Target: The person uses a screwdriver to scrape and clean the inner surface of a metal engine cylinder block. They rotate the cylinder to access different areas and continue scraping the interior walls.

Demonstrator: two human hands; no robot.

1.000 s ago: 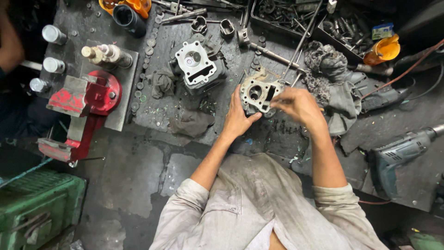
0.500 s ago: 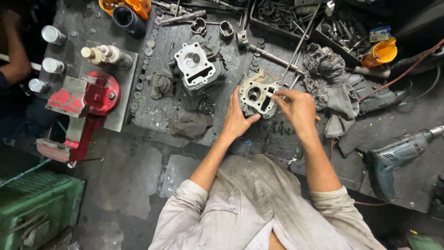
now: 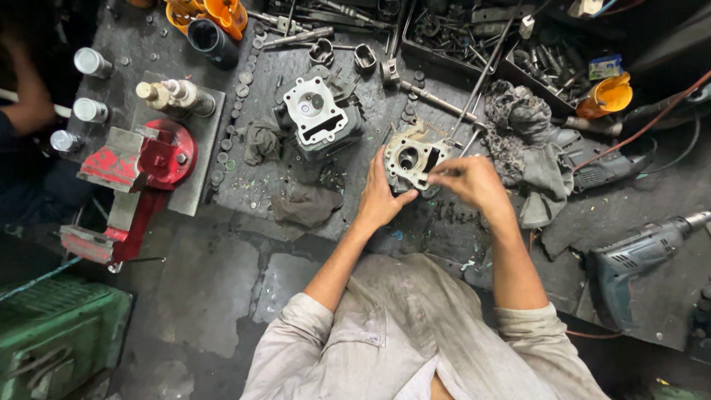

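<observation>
Grimy workbench [image 3: 222, 244]: a small blue-yellow box [image 3: 605, 67] sits top right. Centre, the left hand [image 3: 384, 198] grips a grey cylinder head [image 3: 412, 158]; the right hand [image 3: 466, 180] seemingly pinches its edge.

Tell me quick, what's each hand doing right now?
Left hand: closed on the near-left edge of the grey engine casting, steadying it.
Right hand: fingers pinched at the casting's right side; whether they hold anything small cannot be told.

Grubby pale grey shirt, sleeves rolled above the elbows, chest pocket, open collar, forearms bare
</observation>
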